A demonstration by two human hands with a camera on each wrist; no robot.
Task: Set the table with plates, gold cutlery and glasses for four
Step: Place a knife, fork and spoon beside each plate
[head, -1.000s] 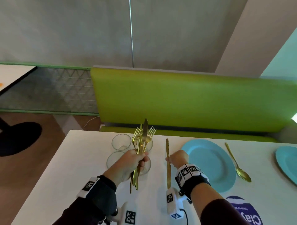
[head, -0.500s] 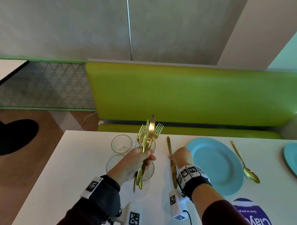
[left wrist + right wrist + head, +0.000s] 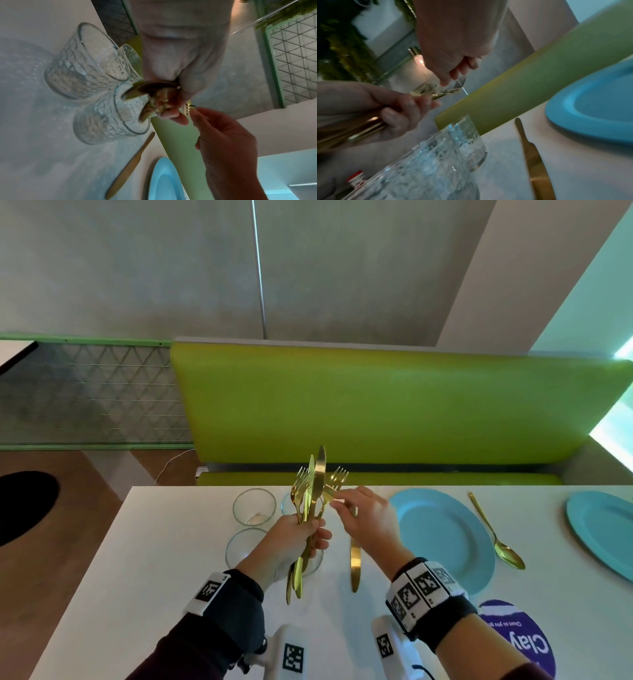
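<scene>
My left hand [image 3: 313,534] grips an upright bundle of gold forks and knives [image 3: 314,494] by the handles, above the glasses. My right hand [image 3: 342,505] reaches over from the right, and its fingertips [image 3: 453,75] pinch the tines of one gold fork [image 3: 337,484] in the bundle. A single gold knife [image 3: 355,563] lies on the white table [image 3: 164,542], left of a blue plate [image 3: 442,539]. To the plate's right lies a gold spoon [image 3: 496,535]. Clear patterned glasses [image 3: 254,506] stand in a cluster under the left hand, also seen as glasses [image 3: 82,65] from the left wrist.
A second blue plate [image 3: 603,529] sits at the right edge. A purple round sticker [image 3: 513,642] marks the table near me. A green bench back [image 3: 376,405] runs along the table's far side. The table's left part shows bare white.
My right hand left the knife lying on the table, rose and moved left to the fork tines. The left hand lifted the bundle slightly. The view shifted left.
</scene>
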